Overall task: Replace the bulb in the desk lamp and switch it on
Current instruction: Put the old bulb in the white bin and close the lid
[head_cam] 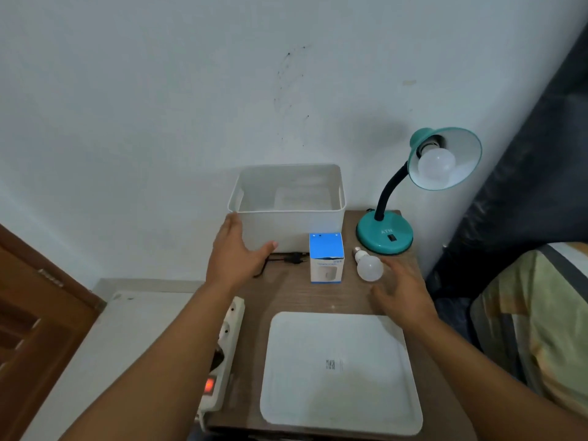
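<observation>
Looks like the very start. Left hand (pixel 235 253) is spread, empty, at the white bin (pixel 288 218) left of the lamp (pixel 386 232). Right hand (pixel 402 289) is open beside the loose bulb (pixel 369 267) below the lamp base. Fitted bulb (pixel 437 163) sits unlit in the shade. Next I'd unscrew it. Can't tell which bulb's new; the plug's not clear.

Two bare hands, the left hand (pixel 237 251) and the right hand (pixel 402 289), both with fingers spread and holding nothing. Two white bulbs: one bulb in the lamp (pixel 436 165), one loose bulb (pixel 368 265) lying on the table. One teal desk lamp (pixel 385 235). One small blue and white box (pixel 327 259). One white bin (pixel 288 214). One white lid (pixel 340 370). One power strip (pixel 224 351). One wooden table (pixel 292 294).
</observation>
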